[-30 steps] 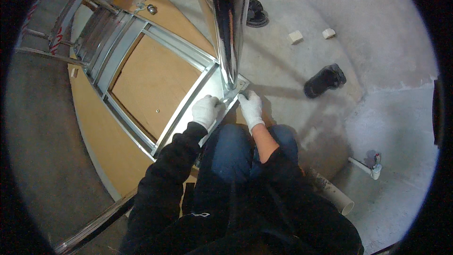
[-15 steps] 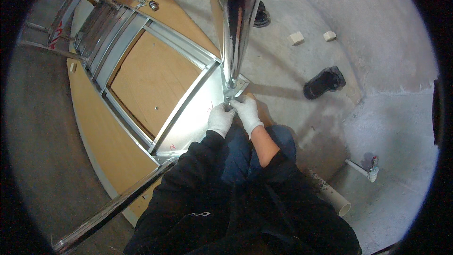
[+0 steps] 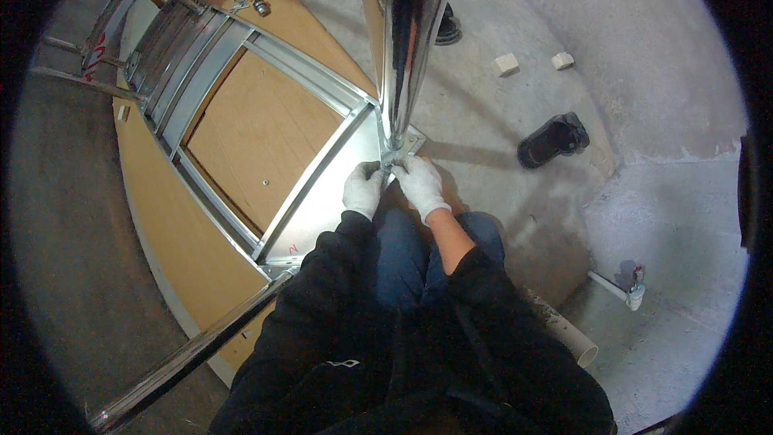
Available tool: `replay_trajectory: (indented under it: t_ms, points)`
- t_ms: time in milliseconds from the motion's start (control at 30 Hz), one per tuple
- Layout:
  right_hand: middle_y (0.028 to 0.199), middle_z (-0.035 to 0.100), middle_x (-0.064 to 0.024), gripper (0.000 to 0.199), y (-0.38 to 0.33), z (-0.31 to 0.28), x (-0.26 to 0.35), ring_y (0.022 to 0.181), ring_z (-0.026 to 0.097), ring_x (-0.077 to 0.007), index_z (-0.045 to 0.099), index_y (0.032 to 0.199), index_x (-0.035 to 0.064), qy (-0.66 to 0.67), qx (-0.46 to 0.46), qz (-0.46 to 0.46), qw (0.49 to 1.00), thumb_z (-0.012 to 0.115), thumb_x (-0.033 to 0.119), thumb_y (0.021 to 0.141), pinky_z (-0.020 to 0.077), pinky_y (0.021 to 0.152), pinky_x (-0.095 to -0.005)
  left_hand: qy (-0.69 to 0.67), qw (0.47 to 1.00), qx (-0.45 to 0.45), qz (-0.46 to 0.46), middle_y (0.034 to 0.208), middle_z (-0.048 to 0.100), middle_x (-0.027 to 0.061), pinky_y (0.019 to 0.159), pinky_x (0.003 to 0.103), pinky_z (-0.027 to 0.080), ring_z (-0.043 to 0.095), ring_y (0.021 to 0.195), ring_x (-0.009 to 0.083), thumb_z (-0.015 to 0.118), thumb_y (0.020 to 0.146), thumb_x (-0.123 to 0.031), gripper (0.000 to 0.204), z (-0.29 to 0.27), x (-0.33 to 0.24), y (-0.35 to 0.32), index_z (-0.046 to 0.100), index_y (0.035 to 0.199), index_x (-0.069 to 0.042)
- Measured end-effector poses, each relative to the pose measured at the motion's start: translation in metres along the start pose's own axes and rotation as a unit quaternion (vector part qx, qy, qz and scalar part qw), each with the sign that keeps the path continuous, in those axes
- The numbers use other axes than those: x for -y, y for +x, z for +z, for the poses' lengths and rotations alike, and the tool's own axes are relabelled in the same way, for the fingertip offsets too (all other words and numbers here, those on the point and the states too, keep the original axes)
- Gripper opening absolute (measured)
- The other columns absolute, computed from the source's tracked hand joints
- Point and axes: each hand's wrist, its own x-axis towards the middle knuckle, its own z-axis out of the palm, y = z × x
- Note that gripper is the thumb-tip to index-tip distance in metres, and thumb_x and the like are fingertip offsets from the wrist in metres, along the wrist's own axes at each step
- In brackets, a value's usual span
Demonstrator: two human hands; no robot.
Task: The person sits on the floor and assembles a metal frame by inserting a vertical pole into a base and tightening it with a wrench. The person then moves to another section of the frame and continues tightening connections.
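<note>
My left hand [image 3: 364, 190], in a white glove, is closed, its fingertips at the bottom of a shiny upright metal post [image 3: 393, 72]. Beside it my right hand [image 3: 419, 187], gloved too, pinches at the same spot. Whatever small part sits between the fingers is too small to make out. Just under the fingers is the corner of a silver metal frame [image 3: 314, 173], where a small bracket plate [image 3: 413, 142] sticks out past the post. A red mark shows on the bare sheet metal of the frame's near end.
The frame lies on brown board [image 3: 173, 234]. Loose metal fittings [image 3: 261, 7] sit at its far end. A second metal tube [image 3: 193, 354] slants off at lower left. Right, on the concrete floor, are a black boot-shaped object [image 3: 553, 141], two pale blocks [image 3: 506, 64] and a plastic pipe [image 3: 568, 338].
My left hand has moved slightly left and farther up, toward the post's foot. The right hand stays nearly in place, still pinching. My view has shifted a little.
</note>
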Motion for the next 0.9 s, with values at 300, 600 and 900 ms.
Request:
replay_trajectory:
  t_ms: [300, 600, 900]
  points:
    - [0.092, 0.064, -0.0119, 0.019, 0.005, -0.003, 0.005, 0.09, 0.059, -0.0317, 0.067, 0.093, 0.0119, -0.128, -0.026, -0.115, 0.985, 0.057, 0.024, 0.082, 0.0472, 0.079, -0.0412, -0.004, 0.999, 0.032, -0.023, 0.095, 0.068, 0.0106, 0.078, 0.029, 0.049, 0.063, 0.084, 0.017, 0.064, 0.084, -0.017, 0.028, 0.002, 0.004, 0.005, 0.062, 0.106, 0.0]
    - [0.086, 0.066, -0.0124, 0.013, 0.025, -0.01, 0.006, 0.084, 0.064, -0.0319, 0.068, 0.084, 0.0104, -0.242, 0.012, -0.248, 0.938, 0.058, 0.015, 0.077, 0.0528, 0.07, -0.0419, -0.006, 0.999, 0.034, -0.01, 0.093, 0.067, 0.01, 0.076, 0.029, 0.049, 0.062, 0.082, 0.0167, 0.064, 0.086, -0.019, 0.028, 0.006, 0.016, 0.012, 0.062, 0.106, 0.0]
    - [0.083, 0.065, -0.0091, 0.011, 0.024, -0.009, 0.016, 0.084, 0.065, -0.0275, 0.065, 0.083, 0.0132, -0.305, 0.047, -0.29, 0.906, 0.055, 0.014, 0.078, 0.0525, 0.069, -0.0406, 0.051, 0.998, -0.006, 0.027, 0.09, 0.067, 0.0103, 0.075, 0.029, 0.049, 0.062, 0.082, 0.0169, 0.065, 0.085, -0.02, 0.026, 0.008, 0.032, 0.021, 0.063, 0.102, -0.001]
